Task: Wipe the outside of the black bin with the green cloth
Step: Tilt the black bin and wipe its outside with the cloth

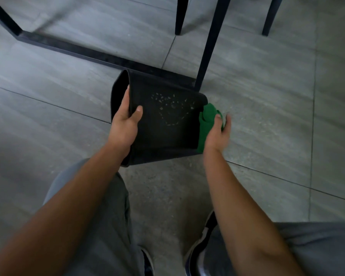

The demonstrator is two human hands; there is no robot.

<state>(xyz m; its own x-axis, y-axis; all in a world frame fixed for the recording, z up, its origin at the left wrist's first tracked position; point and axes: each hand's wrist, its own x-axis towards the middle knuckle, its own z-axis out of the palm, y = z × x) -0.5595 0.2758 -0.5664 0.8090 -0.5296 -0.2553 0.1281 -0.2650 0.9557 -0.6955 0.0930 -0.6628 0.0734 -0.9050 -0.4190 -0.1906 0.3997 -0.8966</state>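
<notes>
The black bin (167,132) lies tipped on its side above the grey floor, its open mouth facing left. Pale specks dot its upward-facing wall. My left hand (126,124) grips the rim at the mouth, fingers inside and thumb on the outer wall. My right hand (217,132) holds the green cloth (206,122) bunched against the bin's right end, near its base. Part of the cloth hangs down along that edge.
A black metal table frame bar (78,50) runs across the floor just behind the bin, with an upright leg (209,46) at its right. Two dark chair legs (180,16) stand farther back. My knees and shoes (199,250) are below.
</notes>
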